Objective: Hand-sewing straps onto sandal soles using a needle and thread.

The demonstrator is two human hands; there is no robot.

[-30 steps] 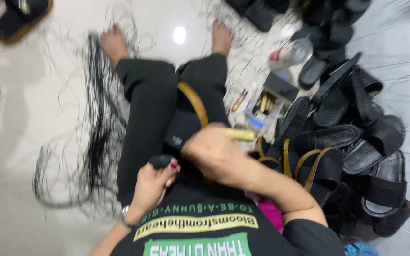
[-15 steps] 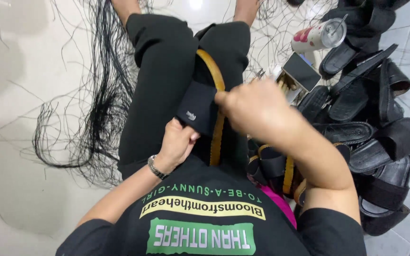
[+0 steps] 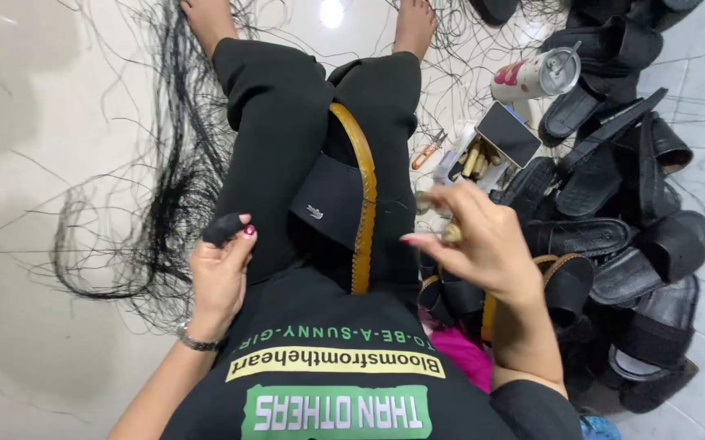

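Your left hand (image 3: 220, 273) sits by your left thigh, fingers curled shut around a small black piece (image 3: 224, 229) that sticks out above the thumb. Your right hand (image 3: 483, 244) is raised over your right thigh, thumb and forefinger pinched on a small pale gold bit (image 3: 452, 235); what it is cannot be told, other fingers loosely bent. Between the hands, a black sandal (image 3: 344, 208) with a tan stitched edge lies on your lap, running lengthwise along your legs, touching neither hand. Just right of your right hand, a heap of black sandals (image 3: 621, 204) covers the floor out to the right edge. Farther out beside the right knee, an open box (image 3: 476, 159) with pale sticks, a dark phone (image 3: 508, 134) laid on it, small orange scissors (image 3: 426, 153) next to it. Beyond that a can-shaped tumbler (image 3: 535, 75) lies on its side. Loose black thread (image 3: 157, 195) is tangled on the floor (image 3: 35, 163) along your left leg up to the far edge, near your bare feet (image 3: 414, 23).
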